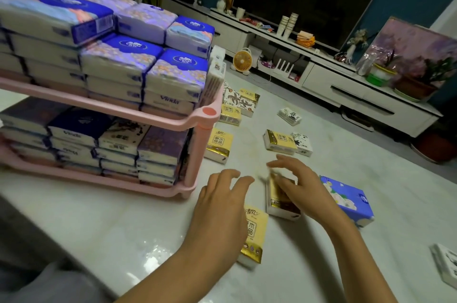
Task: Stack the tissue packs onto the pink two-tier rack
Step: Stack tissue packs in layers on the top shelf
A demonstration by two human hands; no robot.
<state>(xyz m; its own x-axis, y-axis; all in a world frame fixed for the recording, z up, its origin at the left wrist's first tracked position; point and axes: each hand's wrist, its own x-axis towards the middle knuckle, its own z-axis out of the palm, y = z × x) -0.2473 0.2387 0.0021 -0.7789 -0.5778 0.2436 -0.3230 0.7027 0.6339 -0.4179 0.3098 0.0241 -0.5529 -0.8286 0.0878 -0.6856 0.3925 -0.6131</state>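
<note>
A yellow pack (pixel 254 233) lies flat on the white floor (pixel 321 265), printed face up, and its long axis points away from the person. The left hand (pixel 222 203) hovers over its left edge, fingers relaxed and spread, holding nothing. Just to the right, a gold-and-white pack (pixel 282 203) has its long axis in nearly the same direction. The right hand (pixel 299 179) is over it with curved fingers, but blur hides whether it grips. A blue pack (pixel 346 198) lies right of this hand, turned diagonally. The pink rack (pixel 205 114) stands at the left, both tiers filled with packs up to its near corner post. A strip of bare floor separates this corner from the left hand. More loose packs (pixel 279 141) lie farther away.
</note>
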